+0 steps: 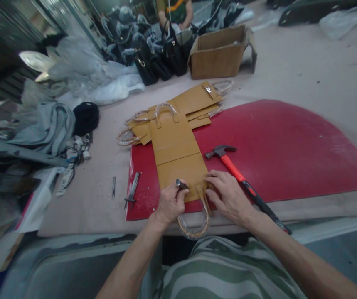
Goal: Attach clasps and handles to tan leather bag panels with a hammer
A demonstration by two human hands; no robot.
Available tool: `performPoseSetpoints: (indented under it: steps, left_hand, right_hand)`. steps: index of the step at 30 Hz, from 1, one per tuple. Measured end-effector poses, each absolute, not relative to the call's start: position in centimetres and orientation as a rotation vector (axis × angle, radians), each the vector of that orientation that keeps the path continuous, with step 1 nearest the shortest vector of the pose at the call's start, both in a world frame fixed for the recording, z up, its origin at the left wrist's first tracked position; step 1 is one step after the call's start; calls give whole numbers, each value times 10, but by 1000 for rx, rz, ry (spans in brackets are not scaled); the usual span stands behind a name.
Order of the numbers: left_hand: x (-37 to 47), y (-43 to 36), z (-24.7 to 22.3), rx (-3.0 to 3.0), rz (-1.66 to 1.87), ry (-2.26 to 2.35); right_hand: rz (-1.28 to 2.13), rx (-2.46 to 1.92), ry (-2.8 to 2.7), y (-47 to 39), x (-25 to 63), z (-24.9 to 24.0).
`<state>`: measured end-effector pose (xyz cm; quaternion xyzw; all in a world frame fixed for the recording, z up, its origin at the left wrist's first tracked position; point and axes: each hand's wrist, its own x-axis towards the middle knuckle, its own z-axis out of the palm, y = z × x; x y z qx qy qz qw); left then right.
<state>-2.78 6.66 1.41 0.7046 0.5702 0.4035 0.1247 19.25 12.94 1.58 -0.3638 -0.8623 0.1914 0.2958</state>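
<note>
In my left hand [171,202] is a short dark metal punch [181,184], closed in the fingers over the near end of a tan leather bag panel [176,143]. The punch's lower tip is hidden. My right hand [226,195] has its fingers apart and curved, touching the panel's right edge beside a handle tab. From that end a plastic-wrapped handle [193,232] loops toward me; a second wrapped handle [166,109] is at the far end. A claw hammer [239,176] with a red and black grip lies right of the panel, its shaft passing beside my right forearm.
Beneath the panel is a red board [278,153]. More tan bag panels [197,99] are stacked beyond. Metal tools [132,191] lie at left. Farther back are a cardboard box [217,56], black bags [147,68], plastic wrapping [94,79] and another person [176,12].
</note>
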Motion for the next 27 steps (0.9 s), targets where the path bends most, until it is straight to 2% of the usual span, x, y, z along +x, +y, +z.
performPoseSetpoints:
  steps: [6,11,13,18,21,24,27]
  left_hand:
    - [-27,68,12,2040,1245,1629]
    - [-29,70,13,2018,1226,1602]
    - [-29,70,11,2014,1233,1593]
    - [-27,68,5,2041,1275,1648]
    - [-24,67,2,2079,1283,1657]
    - [-21,67,0,2067,1288,1680]
    - [-19,67,0,2043,1292,1712]
  right_hand:
    - [95,-1505,-2333,150,250,28]
    - [292,-1752,-2497,144,255,30]
    - [469,-1813,-2404,143,248,35]
    - [1341,-1872,-1757,150,235,56]
    - [1711,-1769,-1600,150,228,66]
    - [1873,-1669,-1479,144,220,77]
    - [1808,-1598,-1477,136,212,99]
